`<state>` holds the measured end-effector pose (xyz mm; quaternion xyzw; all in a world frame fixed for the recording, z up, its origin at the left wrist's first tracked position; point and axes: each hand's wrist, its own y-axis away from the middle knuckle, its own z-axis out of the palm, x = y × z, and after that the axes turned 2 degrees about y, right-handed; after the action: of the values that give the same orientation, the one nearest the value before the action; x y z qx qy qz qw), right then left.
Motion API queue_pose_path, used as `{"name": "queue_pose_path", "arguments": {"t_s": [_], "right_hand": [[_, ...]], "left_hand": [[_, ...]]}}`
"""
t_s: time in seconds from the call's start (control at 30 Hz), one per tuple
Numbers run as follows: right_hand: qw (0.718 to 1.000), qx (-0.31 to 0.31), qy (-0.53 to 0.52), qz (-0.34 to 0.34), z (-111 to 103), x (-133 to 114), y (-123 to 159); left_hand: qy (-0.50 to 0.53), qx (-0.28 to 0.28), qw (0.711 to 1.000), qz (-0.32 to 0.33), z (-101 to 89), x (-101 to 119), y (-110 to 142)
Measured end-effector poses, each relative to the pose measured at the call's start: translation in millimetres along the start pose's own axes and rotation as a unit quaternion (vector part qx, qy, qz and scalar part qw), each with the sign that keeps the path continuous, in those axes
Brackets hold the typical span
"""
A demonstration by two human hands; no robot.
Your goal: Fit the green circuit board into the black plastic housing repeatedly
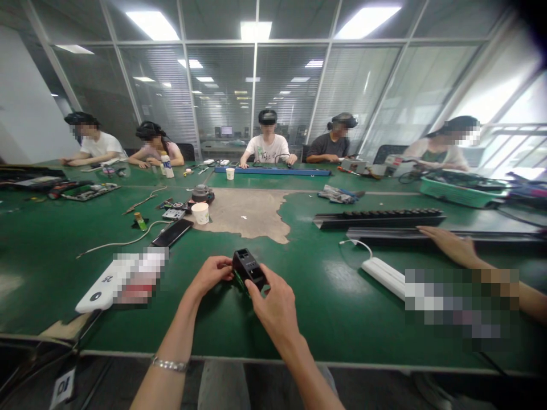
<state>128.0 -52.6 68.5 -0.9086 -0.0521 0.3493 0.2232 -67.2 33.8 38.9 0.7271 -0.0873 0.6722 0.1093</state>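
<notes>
Both my hands hold a small black box-shaped device [248, 266] just above the green table [325, 307], near its front edge. My left hand [210, 274] grips its left side with curled fingers. My right hand [273, 304] pinches its right side from the front, thumb and fingers closed on it. The device has openings on its top face and a bit of green showing underneath. A bracelet sits on my left wrist.
A white power strip [384, 274] and long black strips [378, 218] lie at the right, where another person's hand [448, 244] rests. At the left lie a white device [106, 285], a black phone [172, 233], a paper cup [200, 213], cables and small tools. Several people sit along the far side.
</notes>
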Motion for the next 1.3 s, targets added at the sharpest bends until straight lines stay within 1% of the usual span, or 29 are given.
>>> {"name": "queue_pose_path", "arguments": {"t_s": [0.07, 0.17, 0.27, 0.37, 0.53, 0.7, 0.87, 1.03, 1.17, 1.3], "right_hand": [[1.000, -0.007, 0.017, -0.010, 0, -3, -1], [0.998, -0.026, 0.059, -0.024, 1, -9, -2], [0.994, -0.049, 0.096, -0.022, 5, -10, 1], [0.993, -0.060, 0.100, -0.019, 9, -5, 7], [0.996, -0.057, 0.061, -0.031, 13, 5, 12], [0.997, -0.049, 0.048, -0.026, 17, 8, 12], [1.000, -0.002, -0.007, -0.006, 17, 6, 10], [0.996, 0.046, -0.071, 0.012, 4, 6, -2], [0.997, 0.065, -0.036, 0.024, -1, 23, -10], [0.998, 0.052, 0.024, 0.039, 5, 42, -9]], "left_hand": [[0.010, 0.026, 1.000, -0.005, 0.4, 0, 0], [0.009, 0.084, 0.996, -0.027, 0.1, 0, 1], [0.002, 0.113, 0.992, -0.048, -1.1, 1, 1], [0.004, 0.101, 0.993, -0.057, -1.8, 1, 2], [0.009, 0.060, 0.996, -0.068, -1.0, 6, 6], [0.019, 0.026, 0.994, -0.101, -1.2, 10, 8], [0.060, 0.012, 0.990, -0.130, -3.6, 7, 7], [0.093, -0.012, 0.986, -0.135, -4.5, 10, 11], [0.090, -0.002, 0.984, -0.151, -2.1, 17, 14], [0.080, 0.003, 0.984, -0.161, -0.8, 17, 13]]}}
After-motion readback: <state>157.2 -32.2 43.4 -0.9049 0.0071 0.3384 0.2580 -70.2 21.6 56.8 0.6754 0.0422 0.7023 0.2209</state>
